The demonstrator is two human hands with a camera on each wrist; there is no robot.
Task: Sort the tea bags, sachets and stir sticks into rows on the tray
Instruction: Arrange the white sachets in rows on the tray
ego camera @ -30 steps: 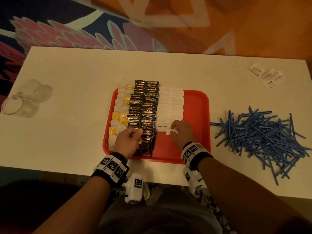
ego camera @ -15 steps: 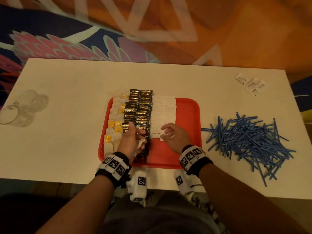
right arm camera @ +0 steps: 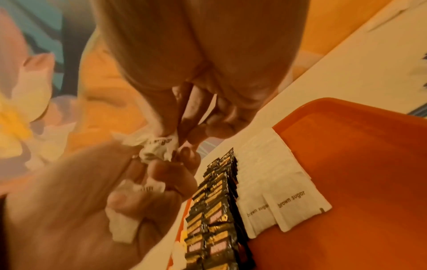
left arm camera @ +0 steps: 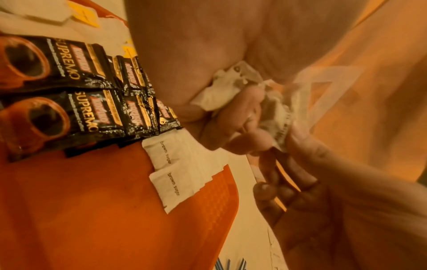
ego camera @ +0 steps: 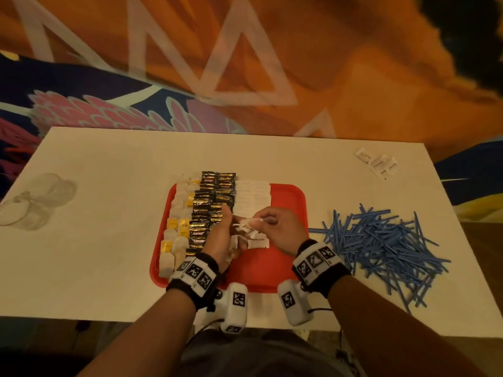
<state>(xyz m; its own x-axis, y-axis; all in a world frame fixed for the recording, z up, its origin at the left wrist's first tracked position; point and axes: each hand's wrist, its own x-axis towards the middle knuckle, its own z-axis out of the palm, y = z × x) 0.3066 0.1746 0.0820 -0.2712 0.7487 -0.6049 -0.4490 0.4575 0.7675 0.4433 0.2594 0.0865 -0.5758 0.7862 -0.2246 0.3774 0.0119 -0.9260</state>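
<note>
On the red tray (ego camera: 288,202) lie three rows: tea bags (ego camera: 179,213) on the left, black coffee sachets (ego camera: 215,197) in the middle, white brown-sugar sachets (ego camera: 251,197) to their right. Just above the tray's near middle, my left hand (ego camera: 231,236) grips a crumpled bunch of white sugar sachets (ego camera: 246,227). My right hand (ego camera: 261,220) pinches one sachet (right arm camera: 161,144) at the top of that bunch. The left wrist view shows the bunch (left arm camera: 221,91) squeezed between palm and curled fingers. Blue stir sticks (ego camera: 381,240) lie heaped on the table right of the tray.
A few loose white sachets (ego camera: 377,164) lie at the table's far right corner. Clear glass cups (ego camera: 32,202) lie near the left edge. The right third of the tray is bare red. A patterned carpet lies beyond the white table (ego camera: 109,164).
My right hand left the sugar row's near end and rose to the bunch in my left hand. My left hand turned and lifted off the coffee row.
</note>
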